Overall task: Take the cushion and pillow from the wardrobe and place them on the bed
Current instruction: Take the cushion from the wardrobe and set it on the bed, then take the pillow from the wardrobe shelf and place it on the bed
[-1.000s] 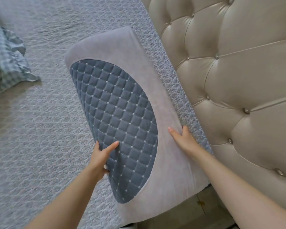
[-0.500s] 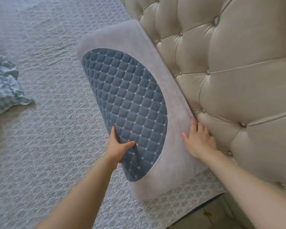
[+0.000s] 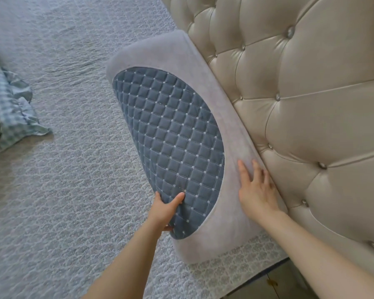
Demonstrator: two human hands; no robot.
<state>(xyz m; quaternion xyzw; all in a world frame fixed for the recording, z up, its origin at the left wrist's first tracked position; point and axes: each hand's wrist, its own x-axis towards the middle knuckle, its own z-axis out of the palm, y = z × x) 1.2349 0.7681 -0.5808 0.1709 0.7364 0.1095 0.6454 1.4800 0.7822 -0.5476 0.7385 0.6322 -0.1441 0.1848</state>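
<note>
The thick grey velour cushion with a rounded, quilted dark-blue panel [image 3: 171, 134] now stands tilted on its long edge at the head edge of the bed [image 3: 58, 190], its back pressed along the tufted beige leather headboard [image 3: 300, 126]; a second ago it lay nearly flat on the pale grey textured bedspread with a clear strip of cover between it and the headboard, so it has been tipped up and pushed home. The left hand [image 3: 165, 209] grips the cushion's lower edge, thumb on the blue panel and fingers curled underneath. The right hand [image 3: 255, 188] lies open and flat on the grey border, pressing it toward the headboard without grasping. A crumpled blue checked cloth [image 3: 13, 117] lies at the bed's far left edge. Judging by this, the cushion is essentially placed; letting go looks next.
</note>
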